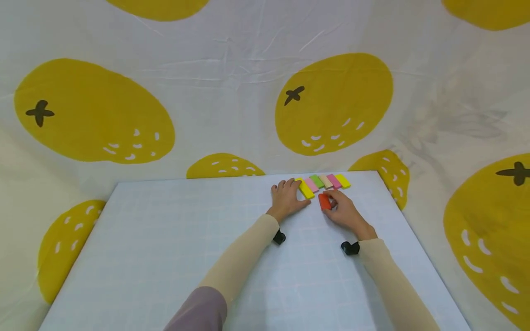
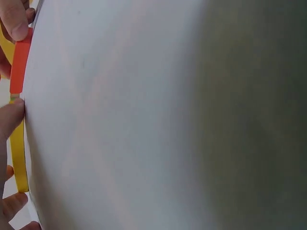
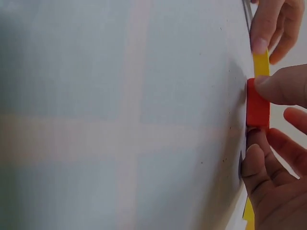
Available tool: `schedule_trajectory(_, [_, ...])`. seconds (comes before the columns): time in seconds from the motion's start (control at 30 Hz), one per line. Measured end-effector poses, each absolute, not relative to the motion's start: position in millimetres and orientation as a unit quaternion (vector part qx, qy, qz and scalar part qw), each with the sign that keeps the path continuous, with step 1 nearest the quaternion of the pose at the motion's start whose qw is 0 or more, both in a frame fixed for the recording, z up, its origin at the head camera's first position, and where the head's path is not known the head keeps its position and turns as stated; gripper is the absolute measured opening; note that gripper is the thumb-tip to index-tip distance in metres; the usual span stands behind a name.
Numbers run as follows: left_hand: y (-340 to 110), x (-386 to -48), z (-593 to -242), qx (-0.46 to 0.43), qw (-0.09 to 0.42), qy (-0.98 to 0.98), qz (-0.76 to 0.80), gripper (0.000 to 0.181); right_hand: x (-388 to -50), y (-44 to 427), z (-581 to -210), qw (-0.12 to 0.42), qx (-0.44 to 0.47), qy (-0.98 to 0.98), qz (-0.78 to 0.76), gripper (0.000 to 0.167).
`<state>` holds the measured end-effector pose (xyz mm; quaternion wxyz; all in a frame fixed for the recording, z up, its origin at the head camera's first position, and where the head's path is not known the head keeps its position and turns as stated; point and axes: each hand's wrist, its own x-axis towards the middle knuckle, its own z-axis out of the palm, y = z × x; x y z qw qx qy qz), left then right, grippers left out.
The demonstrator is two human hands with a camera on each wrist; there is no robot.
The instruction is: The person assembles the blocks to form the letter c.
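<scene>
Currently my right hand [image 1: 342, 212] pinches a red block [image 1: 325, 201] between thumb and fingers, just on the near side of a slanting row of coloured blocks close to the far edge of the table [image 1: 165, 257]. Whether the red block rests on the surface or is slightly lifted, I cannot tell.

My left hand [image 1: 286, 198] is spread wide at the left end of that row, with its thumb near one end of a long yellow block [image 1: 305, 188] and my fingertips at the other; how firmly they press, I cannot tell. To the right of it, I see a light pink block [image 1: 311, 185], a green block [image 1: 316, 181], a cream block [image 1: 326, 182], a deeper pink block [image 1: 333, 181] and a second yellow block [image 1: 342, 180], lying side by side.

My forearms are in cream sleeves [image 1: 244, 255], with a purple sleeve [image 1: 200, 310] higher up my left arm, and a small black device [image 1: 350, 248] sits at each wrist. Behind the table and at its sides hangs a pale cloth [image 1: 232, 110], printed with big yellow fruit.
</scene>
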<state>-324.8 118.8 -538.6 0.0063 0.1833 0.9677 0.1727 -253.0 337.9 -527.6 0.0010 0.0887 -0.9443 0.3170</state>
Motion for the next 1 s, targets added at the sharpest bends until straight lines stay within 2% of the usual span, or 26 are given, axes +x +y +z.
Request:
schedule_trajectory(0.6, [103, -315, -531, 0.189, 0.026, 0.966, 0.172, 0.072, -249, 330, -524, -0.011, 0.062, -0.949, 0.309, 0.058])
schedule_trajectory(1.0, [89, -307, -532, 0.209, 0.018, 0.958, 0.197, 0.07, -245, 326, -522, -0.022, 0.059, -0.952, 0.299, 0.059])
